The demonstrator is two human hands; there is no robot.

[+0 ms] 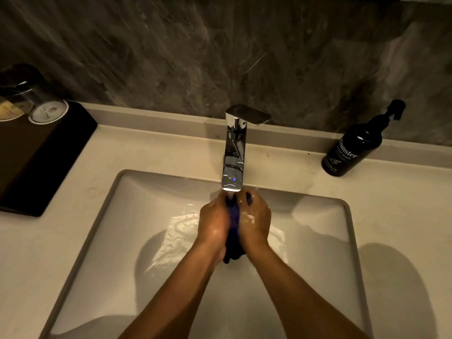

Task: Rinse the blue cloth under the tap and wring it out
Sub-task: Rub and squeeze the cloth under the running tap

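The blue cloth point(234, 223) is bunched into a narrow roll, pressed between my left hand point(213, 222) and my right hand point(255, 222). Both hands grip it directly under the spout of the chrome tap point(233, 152). Water runs from the spout onto the cloth's top end. Its dark lower end hangs out below my palms. Most of the cloth is hidden by my fingers. Both hands are wet and held over the white sink point(102, 228).
A black hand-wash pump bottle point(354, 148) stands on the counter at the right of the tap. At the left lies a dark tray point(41, 162) with upturned glasses point(46, 106). A dark marble wall rises behind the counter.
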